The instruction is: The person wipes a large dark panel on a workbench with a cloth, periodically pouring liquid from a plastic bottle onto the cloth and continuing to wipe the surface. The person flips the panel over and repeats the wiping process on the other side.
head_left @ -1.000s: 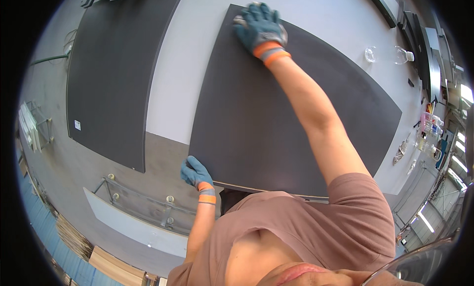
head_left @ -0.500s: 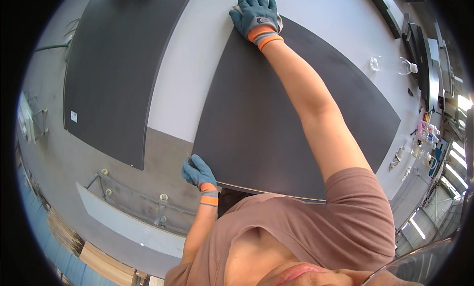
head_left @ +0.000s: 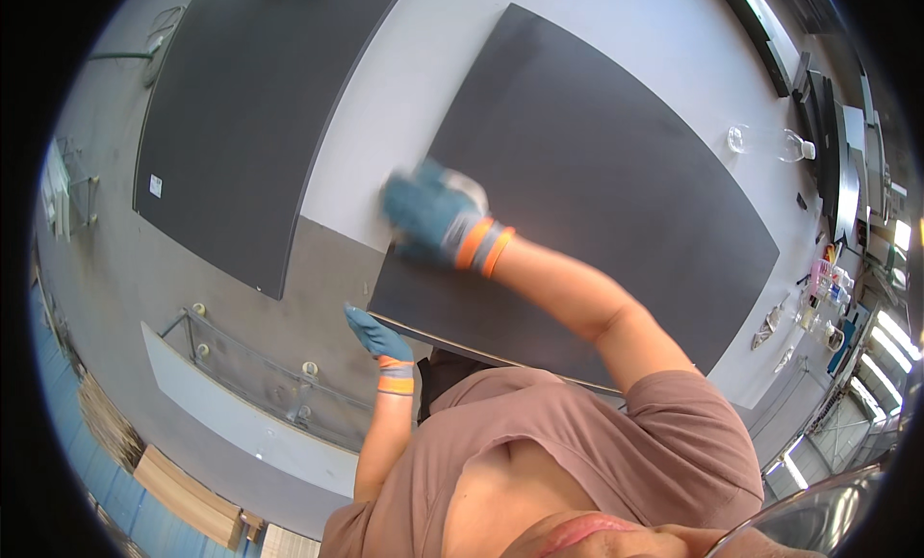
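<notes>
The large dark sheet (head_left: pixel 597 202) lies flat on the white counter (head_left: pixel 414 86), and its long axis runs from the near left corner, close to the person's body, away toward the far right. The right hand (head_left: pixel 438 216), in a blue glove with an orange cuff, is over the left edge of this sheet, a little above the near left corner. It is blurred, so I cannot tell if the fingers are pressed flat or curled; something pale shows at the top of the glove, maybe a cloth, but this is not clear. The sheet spreads to the right and away from this hand, so almost all of its surface is on the side of the right arm.

The left hand (head_left: pixel 377 335), gloved the same way, is at the near left corner of the sheet, just at its lower edge where a thin pale border shows. The fingers seem to be bent around or against this edge, but how tightly it holds cannot be seen. This hand is nearer to the corner; the right hand is nearer to the middle of the left edge.

A second dark sheet (head_left: pixel 250 125) lies to the left, well apart, with a strip of counter between them. A clear plastic bottle (head_left: pixel 765 142) lies at the far right, beside the large sheet. Nothing stands on the sheet itself.
</notes>
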A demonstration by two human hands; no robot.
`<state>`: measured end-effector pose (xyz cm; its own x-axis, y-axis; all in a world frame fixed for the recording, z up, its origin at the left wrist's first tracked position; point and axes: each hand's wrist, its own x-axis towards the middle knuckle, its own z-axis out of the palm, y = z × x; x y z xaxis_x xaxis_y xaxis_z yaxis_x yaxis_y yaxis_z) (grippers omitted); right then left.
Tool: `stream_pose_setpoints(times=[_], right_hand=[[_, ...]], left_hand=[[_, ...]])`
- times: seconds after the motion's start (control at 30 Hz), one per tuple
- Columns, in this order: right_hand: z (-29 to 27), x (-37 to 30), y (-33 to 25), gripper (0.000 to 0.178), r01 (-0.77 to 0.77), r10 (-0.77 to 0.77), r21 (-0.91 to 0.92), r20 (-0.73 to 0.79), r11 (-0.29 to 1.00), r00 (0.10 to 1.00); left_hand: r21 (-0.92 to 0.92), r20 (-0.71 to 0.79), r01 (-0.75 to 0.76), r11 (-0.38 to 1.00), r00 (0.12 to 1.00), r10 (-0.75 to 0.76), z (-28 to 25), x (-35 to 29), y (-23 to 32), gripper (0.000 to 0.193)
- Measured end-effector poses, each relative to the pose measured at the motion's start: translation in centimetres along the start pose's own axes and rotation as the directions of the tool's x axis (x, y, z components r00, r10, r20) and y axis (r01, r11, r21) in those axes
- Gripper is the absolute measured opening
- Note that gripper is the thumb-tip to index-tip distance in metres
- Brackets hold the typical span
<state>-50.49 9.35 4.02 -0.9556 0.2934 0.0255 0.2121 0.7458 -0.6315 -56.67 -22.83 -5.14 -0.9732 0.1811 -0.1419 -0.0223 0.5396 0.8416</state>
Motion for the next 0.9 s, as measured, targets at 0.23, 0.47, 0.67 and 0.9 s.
stream_pose_setpoints(times=[0.23, 0.47, 0.67, 0.9], right_hand=[[-10.0, 1.2, 22.1, 0.062, -0.701, 0.392, -0.421, -0.611, 0.575, 0.688], [-0.3, -1.7, 4.1, 0.057, -0.18, 0.028, -0.411, -0.348, 0.894, 0.937], [-10.0, 2.9, 17.0, 0.047, -0.365, 0.044, -0.501, -0.543, 0.784, 0.839], [-5.4, 0.8, 13.9, 0.055, -0.428, 0.116, -0.62, -0.478, 0.658, 0.87]], left_hand=[[-0.36, 0.422, 0.71, 0.605, 0.702, -0.574, 0.9, 0.0, 1.2, 0.064], [-0.419, 0.597, 0.742, 0.523, 0.66, -0.457, -0.2, -0.5, 2.6, 0.079], [-0.398, 0.614, 0.757, 0.519, 0.64, -0.462, -0.1, -0.3, 4.8, 0.076], [-0.331, 0.363, 0.576, 0.748, 0.809, -0.463, 0.1, -1.5, 0.2, 0.055]])
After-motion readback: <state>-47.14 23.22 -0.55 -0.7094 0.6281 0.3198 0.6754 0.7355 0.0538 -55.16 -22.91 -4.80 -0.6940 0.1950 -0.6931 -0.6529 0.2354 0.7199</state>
